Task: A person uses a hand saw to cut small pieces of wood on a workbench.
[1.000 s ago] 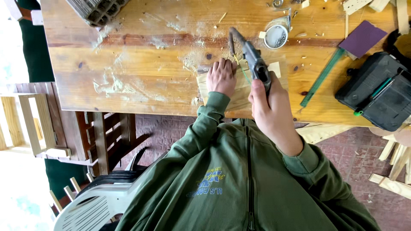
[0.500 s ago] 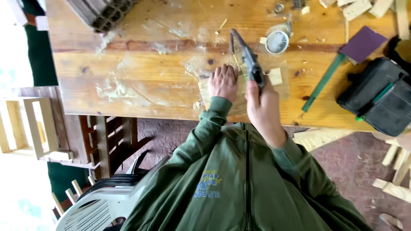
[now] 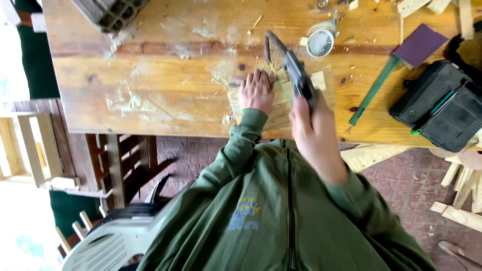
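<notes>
Head view: I look straight down at a wooden workbench (image 3: 165,95) with my two arms in green sleeves reaching to it
Left hand: my left hand (image 3: 257,92) lies flat, fingers spread a little, pressing on a pale wood piece (image 3: 281,113) near the bench's 6 o'clock edge; it holds nothing, only pins the piece
Right hand: my right hand (image 3: 311,123) is wrapped firmly round the handle of a dark hand tool (image 3: 293,75), whose nose points toward 11 o'clock over the wood piece, just beside the left hand's fingers
Tool handling: I judge it rigid and fairly heavy for its bulk; the grip end is the place to hold, as now; what kind of tool it is I cannot tell
Wood handling: I judge it light, stiff and dry, apt to slide on dust unless held down flat
Surface: varnished planks, worn pale in patches, strewn with sawdust and chips
At 1 o'clock of the hands: a small round tin (image 3: 320,43)
At 3 o'clock: a green ruler (image 3: 374,90), a purple sanding sheet (image 3: 419,46), a black tool case (image 3: 442,105)
Room: brick floor, wood offcuts at right, a white plastic chair (image 3: 108,243) under me
</notes>
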